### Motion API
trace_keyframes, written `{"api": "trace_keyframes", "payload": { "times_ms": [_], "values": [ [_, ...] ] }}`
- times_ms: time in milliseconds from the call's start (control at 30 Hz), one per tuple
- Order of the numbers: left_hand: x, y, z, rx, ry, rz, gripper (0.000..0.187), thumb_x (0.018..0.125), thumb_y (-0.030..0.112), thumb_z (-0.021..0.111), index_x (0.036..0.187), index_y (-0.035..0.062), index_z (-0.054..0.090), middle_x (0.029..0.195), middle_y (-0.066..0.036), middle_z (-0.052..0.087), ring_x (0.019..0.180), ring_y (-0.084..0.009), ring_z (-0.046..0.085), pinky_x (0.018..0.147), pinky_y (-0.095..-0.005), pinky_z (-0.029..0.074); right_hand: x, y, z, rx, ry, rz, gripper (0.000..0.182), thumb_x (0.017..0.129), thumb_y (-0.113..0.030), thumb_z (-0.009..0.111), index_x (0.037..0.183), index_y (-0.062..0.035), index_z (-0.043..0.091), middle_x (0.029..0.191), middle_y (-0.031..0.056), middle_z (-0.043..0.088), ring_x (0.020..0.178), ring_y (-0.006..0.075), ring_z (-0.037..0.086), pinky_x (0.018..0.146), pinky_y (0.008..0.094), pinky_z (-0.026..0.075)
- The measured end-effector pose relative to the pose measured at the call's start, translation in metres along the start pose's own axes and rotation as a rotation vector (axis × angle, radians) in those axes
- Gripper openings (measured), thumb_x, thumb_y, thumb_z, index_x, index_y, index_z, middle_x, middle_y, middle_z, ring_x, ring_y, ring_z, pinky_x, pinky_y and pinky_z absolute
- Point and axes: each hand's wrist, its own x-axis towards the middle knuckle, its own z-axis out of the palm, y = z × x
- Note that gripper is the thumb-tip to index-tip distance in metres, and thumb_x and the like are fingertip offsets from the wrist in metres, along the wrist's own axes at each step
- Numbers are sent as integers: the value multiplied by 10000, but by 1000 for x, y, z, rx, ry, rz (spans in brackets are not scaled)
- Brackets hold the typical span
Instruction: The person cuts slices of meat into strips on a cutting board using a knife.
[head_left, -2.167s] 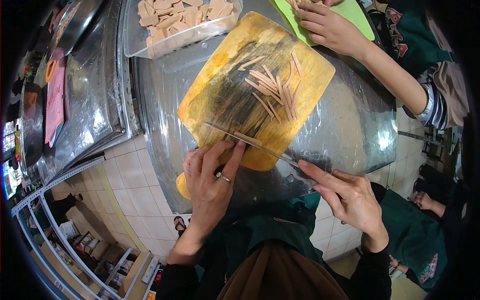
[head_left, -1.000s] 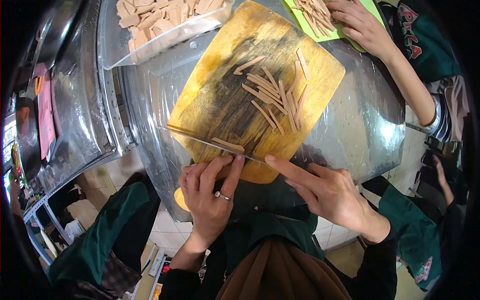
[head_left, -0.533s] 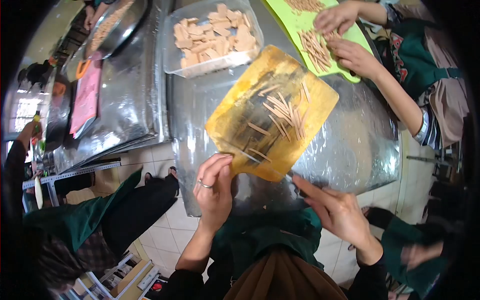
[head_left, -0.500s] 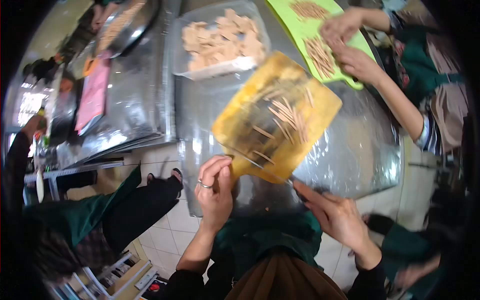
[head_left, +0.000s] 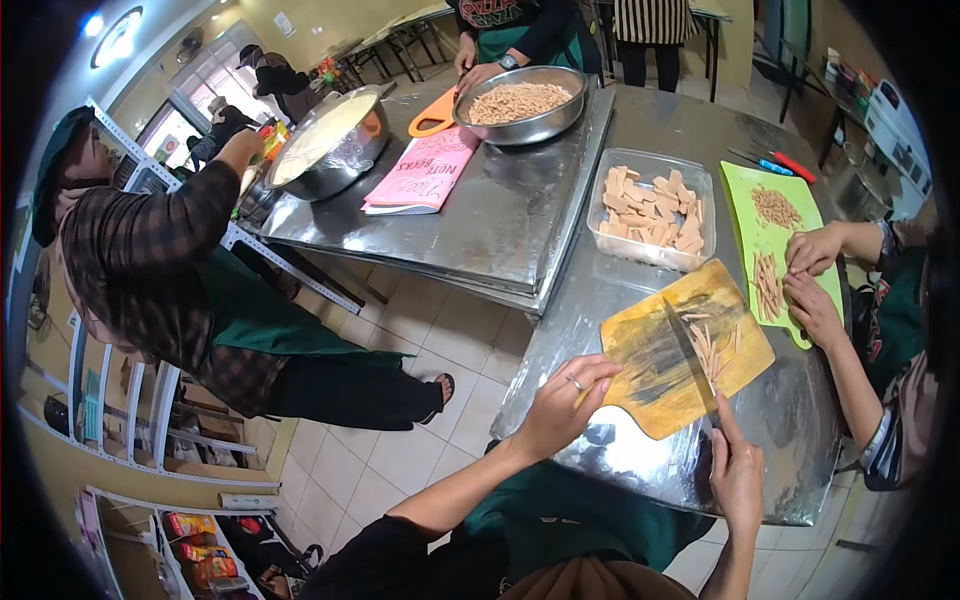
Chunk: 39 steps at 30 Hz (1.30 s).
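Note:
My left hand [head_left: 562,402], with a ring on one finger, is closed around the handle end of a worn yellow cutting board [head_left: 640,335]. The fingertips there are partly hidden. In my right hand [head_left: 738,470] is a knife [head_left: 692,345], its blade lying across the board and pointing away from me. Thin tan strips [head_left: 708,352] are gathered along the right side of the blade. Behind the board stands a clear plastic container [head_left: 655,252] holding flat tan pieces [head_left: 650,205].
At right, another person's hands [head_left: 815,275] work on a green cutting board [head_left: 742,195] with strips and small bits. Red and blue handled knives [head_left: 790,168] lie beyond. Metal bowls [head_left: 530,125] and a pink book [head_left: 425,170] occupy the neighbouring table. A person [head_left: 150,250] stands left.
My view has tilted up and left. The knife has gone from the board's near edge to beside the strips, which are now gathered closer together. My left hand has come onto the board's handle.

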Motion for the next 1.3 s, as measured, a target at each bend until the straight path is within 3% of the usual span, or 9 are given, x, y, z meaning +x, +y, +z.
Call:
{"api": "trace_keyframes", "payload": {
  "times_ms": [100,167,267,633,767,867,933,1200,1300],
  "values": [
    [14,3,-2,10,-21,45,194,979,45,629,1160,30,699,1146,-168,705,1068,-336,685,929,-398,538,5,25,2,136,77,-112,494,1008,-77,560,1497,-151,546,1057,317,654,847,525,657,728,490,521],
    [28,7,-7,6,-39,0,223,982,51,635,1193,21,700,1153,-166,701,1068,-305,687,920,-376,540,8,43,4,295,-7,-5,489,1033,-96,551,1520,-145,532,830,176,717,643,297,671,661,394,535],
    [56,0,-13,4,-28,0,246,997,76,649,1232,24,700,1217,-159,696,1068,-243,691,884,-342,550,7,31,-8,502,-116,168,502,1060,-125,543,1558,-183,503,636,16,561,539,57,511,543,273,482],
    [254,-81,21,354,-247,180,424,958,257,674,1316,30,656,1305,-212,673,1232,-407,620,1066,-472,478,-14,36,-5,635,13,124,512,1065,-116,541,1571,-162,481,641,-16,555,514,51,475,504,249,437],
    [314,-125,65,604,-416,24,579,915,361,711,1394,49,617,1407,-220,623,1294,-380,596,1095,-470,467,-19,34,0,617,-10,116,528,1066,-84,504,1588,-130,443,638,-19,558,491,50,460,475,227,398],
    [330,-141,87,712,-506,-85,943,759,684,768,1416,31,594,1387,-219,644,1304,-375,606,1110,-454,463,-19,37,7,584,0,83,529,1066,-89,503,1590,-128,441,632,-22,554,491,52,463,470,228,394],
    [336,-130,94,828,-625,-117,1012,698,764,784,1391,49,608,1382,-194,655,1295,-386,612,1099,-461,471,-17,35,10,607,-3,99,527,1059,-72,509,1581,-106,449,645,-23,553,507,52,471,472,228,390],
    [328,-130,131,732,-478,-237,675,814,577,802,1293,115,692,1330,-121,700,1277,-270,634,1021,-513,465,-11,33,26,674,16,94,521,1057,-49,501,1575,-61,443,695,-16,554,546,48,498,470,223,388],
    [329,-146,148,712,-525,-206,576,821,522,817,1273,180,715,1215,-132,743,1216,-313,669,1071,-550,415,-12,41,31,668,8,59,530,1083,-114,493,1603,-82,395,634,-25,524,477,48,447,426,224,352]
  ]
}}
